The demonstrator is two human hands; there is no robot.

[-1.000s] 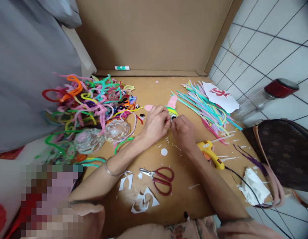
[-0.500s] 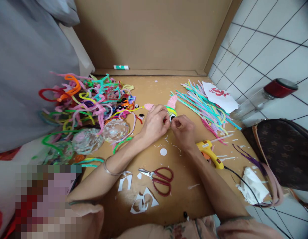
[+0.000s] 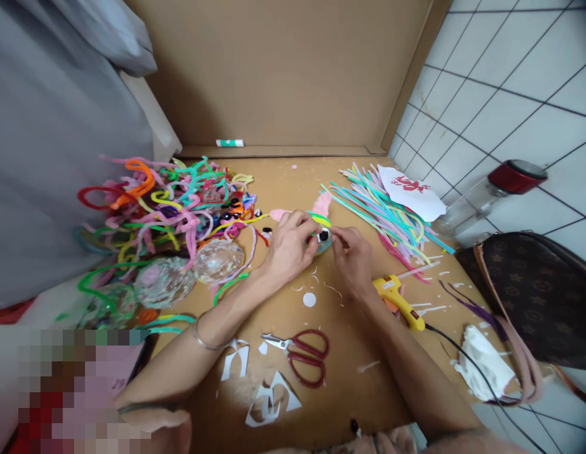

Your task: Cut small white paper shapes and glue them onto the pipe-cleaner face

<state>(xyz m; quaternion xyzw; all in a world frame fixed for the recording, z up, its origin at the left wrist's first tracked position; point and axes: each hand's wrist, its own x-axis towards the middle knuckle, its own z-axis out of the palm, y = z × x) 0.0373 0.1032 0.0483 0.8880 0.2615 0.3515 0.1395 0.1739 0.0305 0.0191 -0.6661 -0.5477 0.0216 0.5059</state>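
My left hand is wrapped over a pipe-cleaner craft figure with pink pointed ears and a yellow-green band, steadying it on the table. A black-and-white eye shows on its front, by my left fingertips. Just right of the eye, my right hand has thumb and finger pinched together at the figure's edge; whatever they hold is too small to make out. My left hand hides much of the figure. A white paper circle and thin paper trimmings lie below the hands.
Red-handled scissors and paper offcuts lie in front. A yellow glue gun with a cord sits at right, below pipe cleaners. Tangled pipe cleaners and clear balls fill the left. A bottle and brown bag stand right.
My right hand has drawn slightly away from the eye to the right, so more of the eye shows. My left hand keeps its hold. The camera view has shifted a little.
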